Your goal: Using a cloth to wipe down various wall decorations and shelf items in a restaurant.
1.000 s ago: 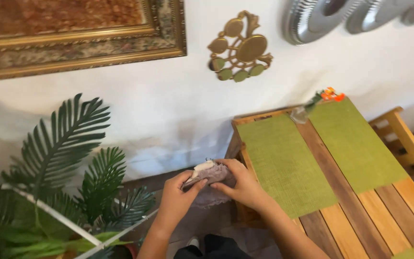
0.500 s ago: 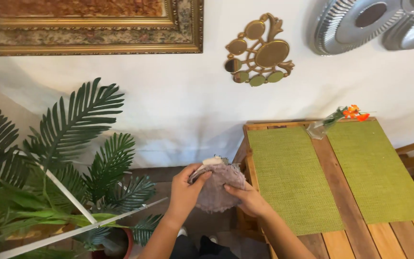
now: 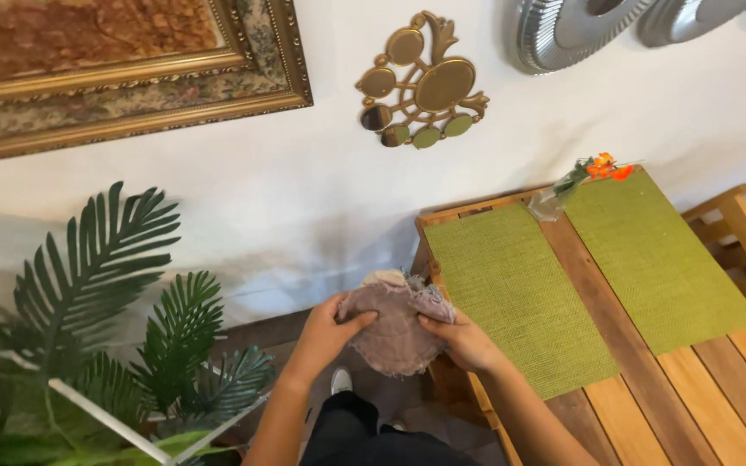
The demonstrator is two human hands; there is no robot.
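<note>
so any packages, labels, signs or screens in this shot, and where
None in view: no package, label, sign or screen.
The nearest thing to a wrapper is the clear sleeve round the orange flowers at the table's far edge.
The hands hold only a plain mauve cloth.

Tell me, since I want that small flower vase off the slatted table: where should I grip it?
Grip the clear vase around its body, coming from the table's open near side, since the wall stands just behind it. It seems to lean, orange flowers tipped right, so avoid the stems.
</note>
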